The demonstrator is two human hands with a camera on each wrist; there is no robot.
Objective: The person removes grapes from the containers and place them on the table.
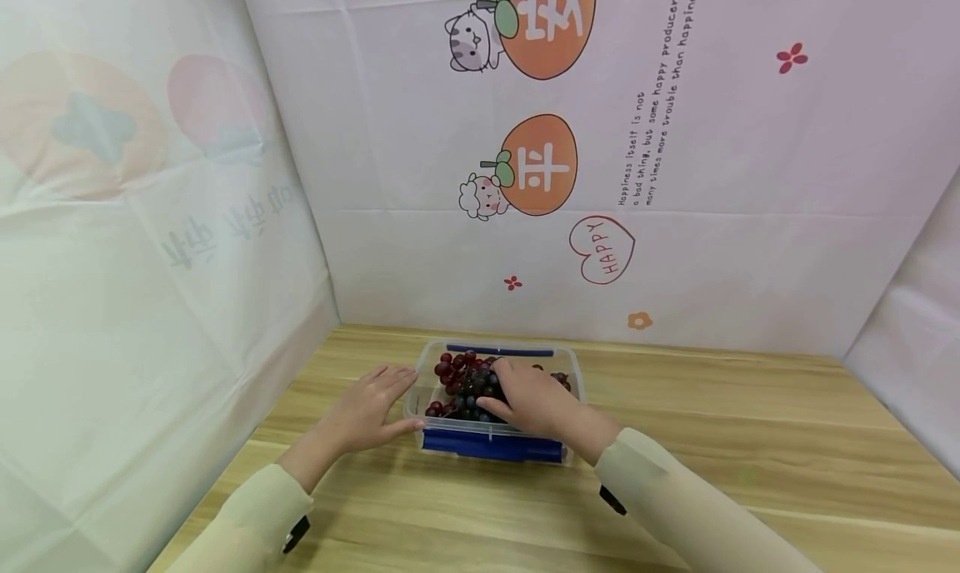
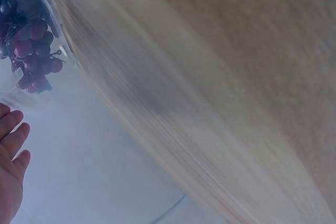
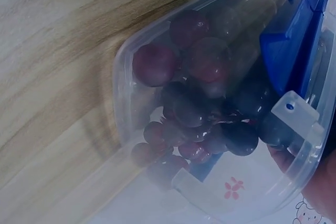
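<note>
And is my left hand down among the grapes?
No, your left hand is at the left side of the container, while your right hand is on the dark grapes.

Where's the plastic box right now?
In the head view, the plastic box sits low and central, near the back edge of the table, with the left hand at its left side and the right hand on its grapes.

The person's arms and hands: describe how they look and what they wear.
The left sleeve and right sleeve are plain, pale cream and long, ending near the wrists. A small black object shows at each sleeve's lower edge. The left hand and right hand are bare, without visible gloves or rings.
</note>
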